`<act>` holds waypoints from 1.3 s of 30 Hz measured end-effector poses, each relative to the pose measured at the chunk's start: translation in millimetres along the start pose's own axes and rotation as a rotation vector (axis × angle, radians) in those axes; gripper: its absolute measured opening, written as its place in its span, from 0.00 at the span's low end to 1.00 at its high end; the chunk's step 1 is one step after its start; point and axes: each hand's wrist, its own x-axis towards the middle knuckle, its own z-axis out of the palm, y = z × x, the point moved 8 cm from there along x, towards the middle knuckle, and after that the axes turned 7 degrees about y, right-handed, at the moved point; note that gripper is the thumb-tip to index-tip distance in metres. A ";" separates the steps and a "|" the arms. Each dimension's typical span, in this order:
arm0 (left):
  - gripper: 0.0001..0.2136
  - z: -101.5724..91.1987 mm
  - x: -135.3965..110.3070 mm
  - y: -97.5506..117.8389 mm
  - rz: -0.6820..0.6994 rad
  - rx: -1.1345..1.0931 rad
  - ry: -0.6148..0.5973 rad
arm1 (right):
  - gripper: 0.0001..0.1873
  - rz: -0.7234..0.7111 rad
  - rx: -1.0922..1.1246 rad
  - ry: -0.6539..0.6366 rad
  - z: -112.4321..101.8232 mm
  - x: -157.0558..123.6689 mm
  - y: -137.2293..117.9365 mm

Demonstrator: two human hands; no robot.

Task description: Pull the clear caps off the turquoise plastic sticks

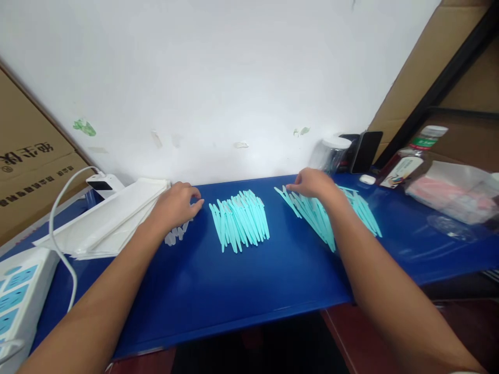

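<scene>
My left hand is at the left with nothing in it, a gap showing between thumb and forefinger. Just below it lie small clear plastic covers, partly hidden by the hand. A heap of slim turquoise plastic sticks, like eyebrow razors, lies in the middle, roughly side by side. My right hand reaches over the far ends of a second, looser heap of turquoise sticks, some with clear tips. Its fingertips are partly hidden, so a grip cannot be made out. My forearm covers part of that heap.
White plastic bags lie left of my left hand. A power strip with a white cable and a small white device stand further left. At right are a lidded jar, a phone, a bottle and a pink packet.
</scene>
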 end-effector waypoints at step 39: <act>0.20 -12.5 -19.7 68.7 -0.272 -1.151 0.269 | 0.08 -1.007 0.313 0.441 -24.1 -116.6 -148.9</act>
